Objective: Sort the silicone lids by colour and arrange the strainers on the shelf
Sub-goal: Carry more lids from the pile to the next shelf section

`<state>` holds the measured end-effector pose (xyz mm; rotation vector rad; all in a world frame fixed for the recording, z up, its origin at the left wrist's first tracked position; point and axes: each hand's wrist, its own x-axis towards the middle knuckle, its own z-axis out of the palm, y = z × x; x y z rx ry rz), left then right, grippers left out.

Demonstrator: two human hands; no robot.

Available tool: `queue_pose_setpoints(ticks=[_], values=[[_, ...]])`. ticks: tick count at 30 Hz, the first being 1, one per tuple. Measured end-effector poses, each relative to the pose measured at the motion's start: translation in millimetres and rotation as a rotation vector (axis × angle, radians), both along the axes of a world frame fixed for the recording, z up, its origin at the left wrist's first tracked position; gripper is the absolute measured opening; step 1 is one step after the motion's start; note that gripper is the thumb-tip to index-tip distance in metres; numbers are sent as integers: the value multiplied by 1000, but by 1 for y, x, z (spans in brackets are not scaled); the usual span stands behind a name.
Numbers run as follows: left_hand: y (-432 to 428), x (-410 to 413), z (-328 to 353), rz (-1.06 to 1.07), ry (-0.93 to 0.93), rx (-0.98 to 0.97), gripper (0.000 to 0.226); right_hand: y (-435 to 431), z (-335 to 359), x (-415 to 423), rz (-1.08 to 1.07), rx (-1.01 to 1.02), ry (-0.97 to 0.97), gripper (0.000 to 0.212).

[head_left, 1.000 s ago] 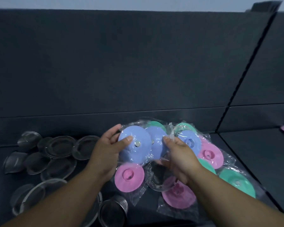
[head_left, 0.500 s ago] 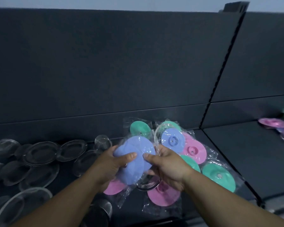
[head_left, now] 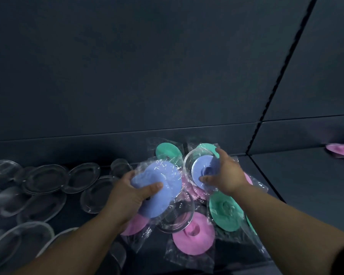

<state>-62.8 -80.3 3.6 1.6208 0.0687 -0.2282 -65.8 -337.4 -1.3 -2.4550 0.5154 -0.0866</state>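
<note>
Fingers (head_left: 151, 188) of the left hand (head_left: 127, 195) curl round a wrapped blue lid (head_left: 163, 175), held above the heap. Clear strainers (head_left: 46, 179) lie at its 9 o'clock and a pink lid (head_left: 193, 233) at its 5. The right hand (head_left: 226, 175) spreads wide over a second blue lid (head_left: 199, 167); I can't tell if it grips. A green lid (head_left: 224, 211) sits at its 6 o'clock.

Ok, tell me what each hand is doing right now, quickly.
Left hand: holding the bagged blue lids, thumb curled over them.
Right hand: laid on the blue lid in the pile; grip cannot be told.
</note>
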Motion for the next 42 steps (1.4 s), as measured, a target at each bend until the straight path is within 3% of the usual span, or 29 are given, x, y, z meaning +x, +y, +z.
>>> queue_pose_setpoints(ticks=[4, 7, 12, 15, 17, 21, 24, 26, 31, 35, 38, 42], values=[[-7, -2, 0, 32, -39, -2, 42, 3, 7, -4, -41, 119, -249, 88], [-16, -2, 2, 57, -66, -13, 47, -7, 24, -10, -97, 242, -333, 72], [-39, -10, 9, 83, -107, -78, 44, -28, 38, -30, -135, 400, -305, 53], [-50, -15, 9, 69, -95, -86, 66, -32, 31, -40, -126, 334, -223, 31], [-57, -21, 11, 87, -69, -112, 75, -35, 27, -47, -107, 341, -204, 27], [-64, -29, 11, 119, -107, -55, 75, -46, 34, -61, -104, 563, -267, 20], [-70, -36, 9, 127, -109, -22, 66, -60, 41, -72, -166, 628, -296, 22], [-77, -39, 8, 136, -131, -7, 59, -72, 44, -84, -195, 678, -215, 25], [-94, -50, 4, 116, -156, 28, 67, -99, 28, -117, 16, 207, 261, 27], [-103, -57, 2, 95, -166, 54, 71, -98, 9, -125, 78, 66, 362, 69], [-103, -57, 0, 85, -157, 88, 73, -95, 4, -123, 57, 82, 367, 97], [-103, -57, 0, 87, -161, 112, 73, -91, 3, -123, -1, 118, 385, 96]])
